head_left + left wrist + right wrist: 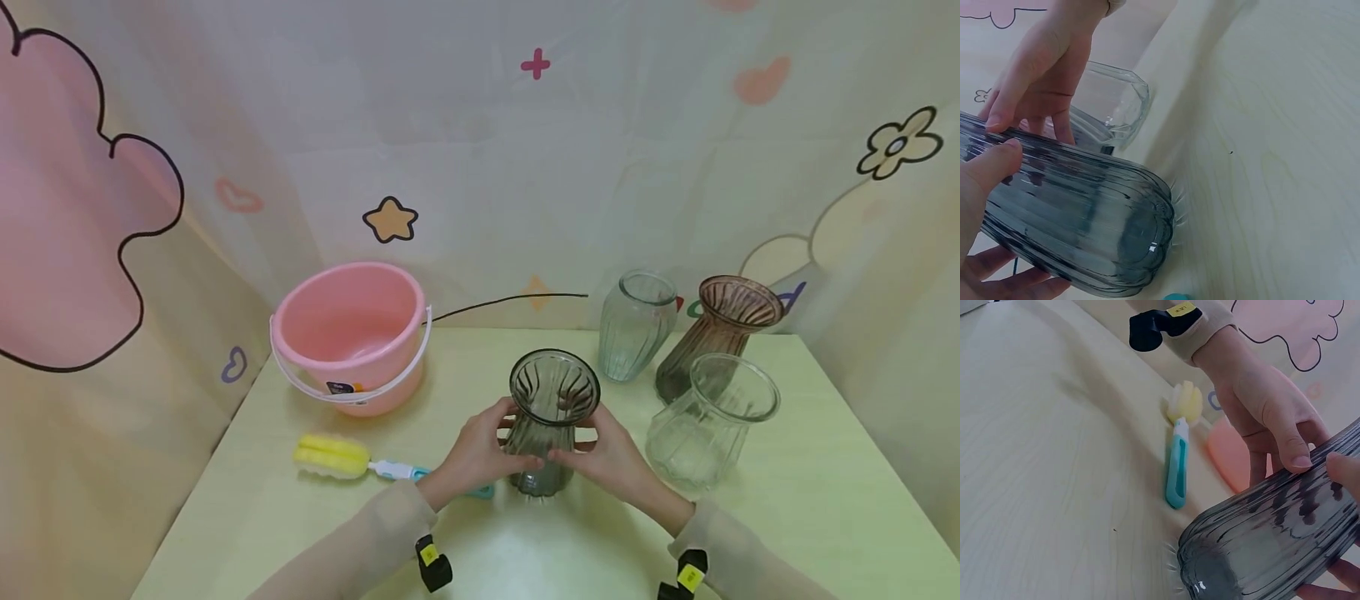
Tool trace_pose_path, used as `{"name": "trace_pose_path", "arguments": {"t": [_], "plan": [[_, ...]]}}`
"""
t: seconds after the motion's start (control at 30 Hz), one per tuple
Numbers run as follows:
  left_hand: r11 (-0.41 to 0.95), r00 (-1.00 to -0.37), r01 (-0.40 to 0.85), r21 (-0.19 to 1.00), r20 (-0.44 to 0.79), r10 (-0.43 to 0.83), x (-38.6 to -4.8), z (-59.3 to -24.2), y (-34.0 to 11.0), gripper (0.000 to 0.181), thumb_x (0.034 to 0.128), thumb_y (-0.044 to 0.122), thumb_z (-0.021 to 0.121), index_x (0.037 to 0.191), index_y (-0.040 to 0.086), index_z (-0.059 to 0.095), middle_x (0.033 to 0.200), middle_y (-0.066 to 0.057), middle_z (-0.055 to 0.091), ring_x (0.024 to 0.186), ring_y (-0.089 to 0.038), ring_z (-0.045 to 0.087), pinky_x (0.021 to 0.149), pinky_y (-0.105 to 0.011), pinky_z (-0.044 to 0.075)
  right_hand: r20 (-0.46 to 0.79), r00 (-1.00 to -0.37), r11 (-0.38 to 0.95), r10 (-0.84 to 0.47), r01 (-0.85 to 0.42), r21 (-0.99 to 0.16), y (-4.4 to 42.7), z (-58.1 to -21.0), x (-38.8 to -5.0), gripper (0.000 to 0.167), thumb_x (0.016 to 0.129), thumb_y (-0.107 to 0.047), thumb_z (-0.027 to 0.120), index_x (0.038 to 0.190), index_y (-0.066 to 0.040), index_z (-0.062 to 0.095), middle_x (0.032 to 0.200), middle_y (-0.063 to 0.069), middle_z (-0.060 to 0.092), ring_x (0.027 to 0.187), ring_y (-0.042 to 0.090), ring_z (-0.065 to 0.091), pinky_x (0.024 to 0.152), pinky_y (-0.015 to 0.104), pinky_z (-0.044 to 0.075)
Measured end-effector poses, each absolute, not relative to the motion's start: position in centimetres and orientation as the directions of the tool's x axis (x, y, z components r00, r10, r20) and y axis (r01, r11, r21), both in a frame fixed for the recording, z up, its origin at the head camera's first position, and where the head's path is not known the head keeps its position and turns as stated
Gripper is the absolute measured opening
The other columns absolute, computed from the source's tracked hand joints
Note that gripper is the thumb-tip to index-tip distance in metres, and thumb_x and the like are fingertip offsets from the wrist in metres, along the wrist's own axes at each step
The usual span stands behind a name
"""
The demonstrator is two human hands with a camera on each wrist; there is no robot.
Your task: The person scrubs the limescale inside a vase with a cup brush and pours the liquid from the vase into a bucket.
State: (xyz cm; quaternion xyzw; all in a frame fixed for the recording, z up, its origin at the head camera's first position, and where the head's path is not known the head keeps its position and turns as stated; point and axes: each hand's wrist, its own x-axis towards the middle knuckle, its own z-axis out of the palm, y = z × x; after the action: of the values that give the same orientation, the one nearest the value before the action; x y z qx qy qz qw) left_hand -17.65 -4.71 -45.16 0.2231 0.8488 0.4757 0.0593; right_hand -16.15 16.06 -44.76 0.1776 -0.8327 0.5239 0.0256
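Observation:
A dark grey ribbed glass vase point(542, 454) with a flared rim stands upright at the middle of the table, its base at or very near the tabletop. My left hand point(483, 450) grips its left side, thumb across the front and fingers behind. From the other side my right hand point(611, 454) holds it the same way, the two thumbs almost meeting. Through the glass of the vase point(1085, 206), fingers show in the left wrist view. A sponge brush with a yellow head point(332, 456) lies left of the vase, its teal handle point(1177, 472) partly behind my left hand.
A pink bucket point(386, 392) with a white handle stands at the back left. On the right are a clear greenish vase point(626, 333), a brown flared vase point(686, 358) and a clear flared vase point(693, 446). A patterned curtain point(480, 167) hangs behind the table point(247, 517).

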Motion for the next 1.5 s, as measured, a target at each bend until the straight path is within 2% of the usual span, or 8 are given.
{"name": "trace_pose_path", "arguments": {"t": [0.23, 0.4, 0.57, 0.7, 0.93, 1.17, 1.5], "plan": [[0.421, -0.877, 0.358, 0.833, 0.146, 0.458, -17.3, -45.7, -5.2, 0.068, 0.0716, 0.032, 0.077, 0.129, 0.021, 0.043, 0.125, -0.002, 0.054, 0.112, -0.021, 0.055, 0.084, -0.03, 0.05, 0.242, -0.93, 0.45, -0.278, -0.348, -0.822, 15.4, -44.9, -15.5, 0.077, 0.071, -0.009, 0.077, 0.134, -0.012, 0.034, 0.124, 0.011, 0.047, 0.105, 0.029, 0.054, 0.072, 0.029, 0.054], [0.421, -0.86, 0.383, 0.822, 0.151, 0.488, -17.4, -45.7, -5.4, 0.075, 0.0738, 0.029, 0.076, 0.136, 0.021, 0.035, 0.133, 0.0, 0.047, 0.12, -0.023, 0.049, 0.092, -0.038, 0.047, 0.256, -0.922, 0.455, -0.29, -0.368, -0.811, 15.4, -45.0, -15.7, 0.079, 0.073, -0.009, 0.076, 0.137, -0.009, 0.03, 0.129, 0.013, 0.043, 0.112, 0.03, 0.049, 0.073, 0.031, 0.054], [0.558, -0.862, 0.406, 0.724, 0.101, 0.496, -17.2, -45.7, -6.6, 0.086, 0.0728, 0.033, 0.076, 0.142, 0.018, 0.027, 0.143, -0.002, 0.037, 0.127, -0.026, 0.042, 0.098, -0.044, 0.04, 0.25, -0.921, 0.457, -0.298, -0.368, -0.81, 15.5, -45.5, -15.8, 0.082, 0.073, -0.01, 0.076, 0.139, -0.007, 0.026, 0.134, 0.014, 0.039, 0.12, 0.034, 0.044, 0.078, 0.04, 0.053], [0.671, -0.851, 0.445, 0.592, 0.047, 0.523, -17.0, -45.8, -8.2, 0.081, 0.0706, 0.035, 0.076, 0.138, 0.012, 0.037, 0.135, -0.006, 0.045, 0.123, -0.025, 0.044, 0.098, -0.042, 0.04, 0.232, -0.923, 0.447, -0.307, -0.355, -0.821, 15.5, -46.1, -15.8, 0.083, 0.073, -0.009, 0.076, 0.139, -0.007, 0.026, 0.135, 0.016, 0.039, 0.121, 0.036, 0.042, 0.081, 0.046, 0.051], [0.744, -0.798, 0.537, 0.397, -0.046, 0.601, -16.9, -46.9, -10.5, 0.062, 0.069, 0.038, 0.077, 0.121, 0.012, 0.055, 0.113, -0.004, 0.055, 0.1, -0.021, 0.053, 0.085, -0.036, 0.045, 0.191, -0.93, 0.443, -0.313, -0.321, -0.837, 15.4, -46.8, -15.9, 0.086, 0.073, -0.011, 0.076, 0.141, -0.014, 0.023, 0.137, 0.014, 0.037, 0.123, 0.034, 0.042, 0.085, 0.05, 0.048], [0.754, -0.784, 0.563, 0.339, -0.069, 0.617, -17.1, -48.6, -11.0, 0.05, 0.0654, 0.035, 0.08, 0.107, 0.014, 0.061, 0.095, 0.002, 0.053, 0.081, -0.011, 0.046, 0.066, -0.022, 0.04, 0.208, -0.924, 0.447, -0.32, -0.341, -0.827, 15.5, -47.2, -16.0, 0.09, 0.072, -0.012, 0.077, 0.142, -0.011, 0.021, 0.138, 0.016, 0.036, 0.122, 0.035, 0.041, 0.087, 0.051, 0.047], [0.735, -0.753, 0.611, 0.295, -0.07, 0.654, -17.3, -48.9, -10.0, 0.025, 0.0696, 0.025, 0.077, 0.083, 0.019, 0.058, 0.076, 0.009, 0.046, 0.068, -0.006, 0.042, 0.055, -0.019, 0.034, 0.215, -0.926, 0.462, -0.31, -0.344, -0.817, 15.5, -47.5, -15.9, 0.089, 0.072, -0.013, 0.077, 0.142, -0.01, 0.022, 0.137, 0.012, 0.038, 0.122, 0.032, 0.043, 0.087, 0.048, 0.048]]}}
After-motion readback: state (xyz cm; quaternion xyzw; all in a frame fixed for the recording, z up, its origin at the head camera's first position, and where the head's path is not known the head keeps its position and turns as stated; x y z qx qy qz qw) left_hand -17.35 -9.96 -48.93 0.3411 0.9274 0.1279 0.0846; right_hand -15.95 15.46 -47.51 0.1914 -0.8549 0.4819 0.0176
